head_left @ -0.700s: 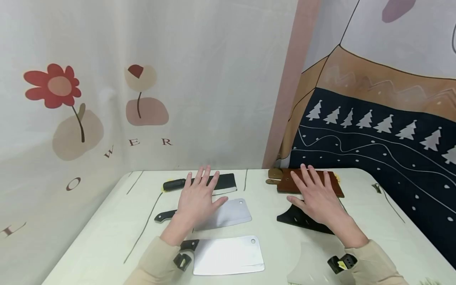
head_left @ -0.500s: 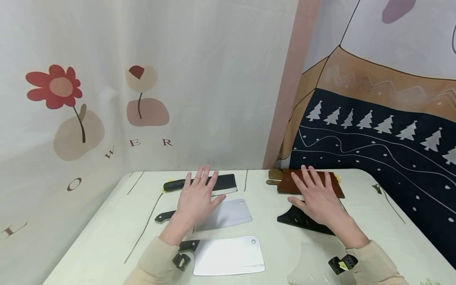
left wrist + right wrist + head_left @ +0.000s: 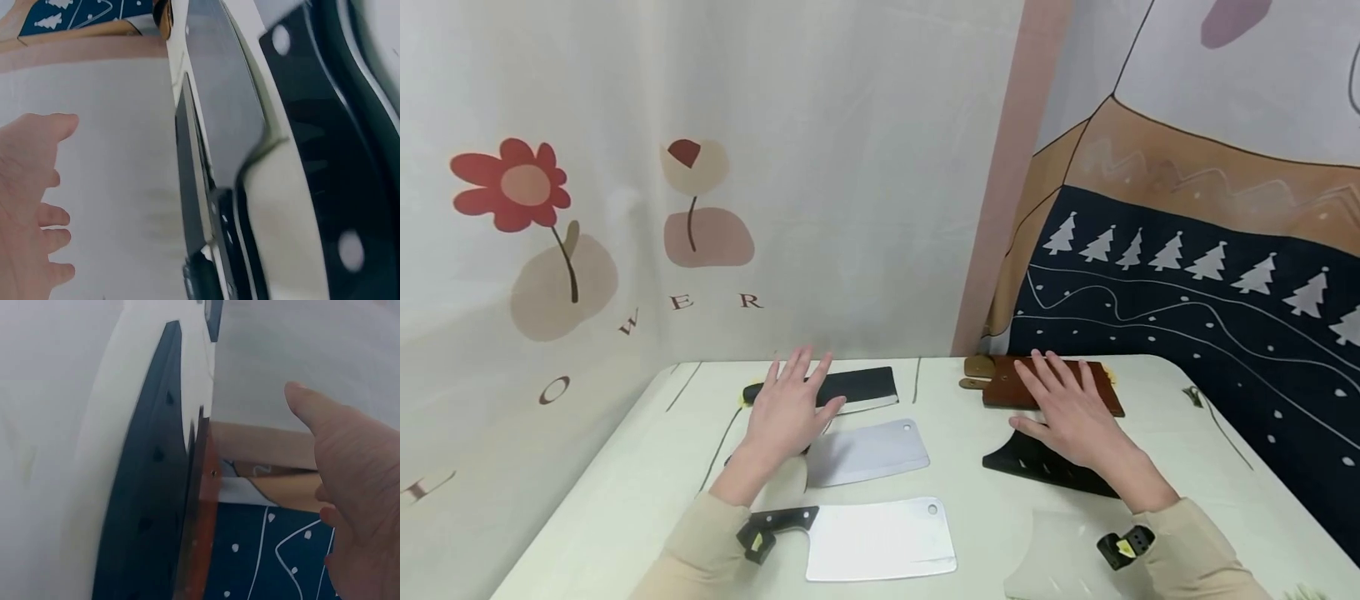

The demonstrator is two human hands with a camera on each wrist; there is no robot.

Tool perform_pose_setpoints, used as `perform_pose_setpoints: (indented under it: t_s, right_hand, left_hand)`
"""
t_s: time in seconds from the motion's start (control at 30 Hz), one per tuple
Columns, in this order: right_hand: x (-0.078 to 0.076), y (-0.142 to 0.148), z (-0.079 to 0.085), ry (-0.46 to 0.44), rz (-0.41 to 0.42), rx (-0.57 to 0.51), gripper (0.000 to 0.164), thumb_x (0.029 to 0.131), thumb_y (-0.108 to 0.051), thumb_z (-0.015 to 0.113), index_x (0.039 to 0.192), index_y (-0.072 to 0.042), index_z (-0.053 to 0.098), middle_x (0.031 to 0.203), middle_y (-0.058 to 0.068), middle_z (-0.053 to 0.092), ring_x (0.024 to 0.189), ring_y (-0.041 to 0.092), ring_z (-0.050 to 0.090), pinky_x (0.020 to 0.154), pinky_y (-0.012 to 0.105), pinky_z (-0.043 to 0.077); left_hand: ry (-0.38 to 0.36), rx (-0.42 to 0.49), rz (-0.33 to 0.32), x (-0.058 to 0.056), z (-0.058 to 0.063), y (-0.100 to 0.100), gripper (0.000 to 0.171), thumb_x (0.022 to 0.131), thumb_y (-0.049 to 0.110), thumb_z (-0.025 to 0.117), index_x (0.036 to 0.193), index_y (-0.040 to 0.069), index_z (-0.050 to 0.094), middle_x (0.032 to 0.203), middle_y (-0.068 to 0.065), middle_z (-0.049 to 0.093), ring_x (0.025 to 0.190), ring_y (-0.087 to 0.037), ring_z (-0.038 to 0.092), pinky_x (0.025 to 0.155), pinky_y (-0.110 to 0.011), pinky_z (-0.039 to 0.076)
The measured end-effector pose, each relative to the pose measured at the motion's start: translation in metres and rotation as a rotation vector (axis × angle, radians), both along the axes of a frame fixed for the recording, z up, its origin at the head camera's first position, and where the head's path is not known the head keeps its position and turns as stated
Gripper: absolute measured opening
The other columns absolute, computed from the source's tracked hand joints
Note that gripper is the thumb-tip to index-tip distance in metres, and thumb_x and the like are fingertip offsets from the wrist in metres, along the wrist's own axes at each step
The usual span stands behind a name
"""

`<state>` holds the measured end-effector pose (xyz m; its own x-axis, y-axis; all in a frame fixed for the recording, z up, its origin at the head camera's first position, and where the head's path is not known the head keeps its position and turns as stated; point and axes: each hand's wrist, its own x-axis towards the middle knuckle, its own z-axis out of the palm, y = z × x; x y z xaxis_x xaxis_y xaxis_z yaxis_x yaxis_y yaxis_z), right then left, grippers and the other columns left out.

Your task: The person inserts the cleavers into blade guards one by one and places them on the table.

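The gray-bladed cleaver [image 3: 871, 452] is lying on the white counter [image 3: 958, 450], its long axis running left to right, its blade pointing right and its handle mostly hiding behind the left hand [image 3: 786, 412] and wrist. Just beyond it, the black-bladed cleaver [image 3: 861, 386] is lying nearly parallel, handle also to the left. On its near side, the silver-bladed cleaver [image 3: 883, 540] is stretching the same way, its riveted black handle showing.

The left hand is hovering above the handle side of the gray-bladed cleaver and reaching beyond it, its fingers covering part of the black-bladed cleaver. That grip is released, the fingers spreading and holding nothing.

Well to the right of the gray-bladed cleaver and farther back, the brown leather sheath [image 3: 1002, 387] is lying lengthwise left to right. The black slotted sheath [image 3: 1033, 463] is resting roughly level with the same cleaver, also on its right, and the whitish blade cover [image 3: 1048, 558] is lying nearer on that side. The right hand [image 3: 1070, 412] is extending over the brown and black sheaths; its grip is also released, though whether fingertips are touching leather I cannot tell.

The left hand is lying nearer all three cleavers, their long axes running across its fingers; the right is nearer the sheaths.
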<state>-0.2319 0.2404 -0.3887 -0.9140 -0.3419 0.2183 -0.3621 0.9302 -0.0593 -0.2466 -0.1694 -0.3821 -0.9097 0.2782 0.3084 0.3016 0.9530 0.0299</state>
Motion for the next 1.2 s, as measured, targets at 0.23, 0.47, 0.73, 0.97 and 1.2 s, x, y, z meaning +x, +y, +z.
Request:
perform_pose_setpoints:
  t_s: [0.23, 0.47, 0.73, 0.97, 1.2]
  right_hand:
    - [-0.009, 0.013, -0.005, -0.020, 0.023, -0.039, 0.092, 0.093, -0.047, 0.073, 0.160, -0.002, 0.029, 0.163, 0.029, 0.024, 0.150, 0.048, 0.017, 0.116, 0.070, 0.010]
    - [-0.021, 0.027, -0.010, -0.106, 0.021, -0.110, 0.102, 0.091, -0.046, 0.076, 0.161, 0.001, 0.020, 0.163, 0.030, 0.021, 0.148, 0.050, 0.018, 0.116, 0.069, 0.013]
    - [-0.027, 0.036, -0.017, -0.171, 0.023, -0.175, 0.105, 0.089, -0.045, 0.078, 0.161, 0.002, 0.018, 0.163, 0.032, 0.019, 0.146, 0.053, 0.020, 0.114, 0.070, 0.017]
    - [-0.043, 0.046, -0.024, -0.214, 0.021, -0.276, 0.112, 0.084, -0.044, 0.084, 0.160, 0.005, 0.018, 0.161, 0.034, 0.021, 0.143, 0.056, 0.022, 0.111, 0.073, 0.022]
    - [-0.058, 0.063, -0.031, -0.316, -0.025, -0.417, 0.115, 0.086, -0.043, 0.083, 0.161, 0.005, 0.010, 0.160, 0.037, 0.018, 0.143, 0.058, 0.021, 0.109, 0.074, 0.024]
  left_hand:
    - [-0.002, 0.113, 0.015, -0.007, -0.007, -0.023, 0.073, 0.099, 0.043, 0.066, 0.156, 0.004, 0.042, 0.157, -0.029, 0.038, 0.147, -0.043, 0.032, 0.118, -0.058, 0.025]
    - [-0.040, 0.173, 0.023, -0.013, -0.011, -0.048, 0.073, 0.100, 0.038, 0.066, 0.156, 0.001, 0.040, 0.156, -0.031, 0.036, 0.143, -0.048, 0.034, 0.116, -0.059, 0.028]
    - [-0.150, 0.333, -0.044, -0.019, -0.023, -0.067, 0.070, 0.102, 0.031, 0.065, 0.159, 0.004, 0.035, 0.159, -0.028, 0.033, 0.142, -0.051, 0.034, 0.108, -0.067, 0.034]
    - [-0.234, 0.396, -0.018, -0.031, -0.029, -0.082, 0.073, 0.101, 0.031, 0.067, 0.158, 0.000, 0.034, 0.160, -0.029, 0.032, 0.145, -0.049, 0.031, 0.114, -0.063, 0.028]
    - [-0.289, 0.461, 0.003, -0.044, -0.031, -0.097, 0.073, 0.101, 0.030, 0.066, 0.158, -0.002, 0.032, 0.159, -0.029, 0.033, 0.145, -0.050, 0.030, 0.115, -0.062, 0.027]
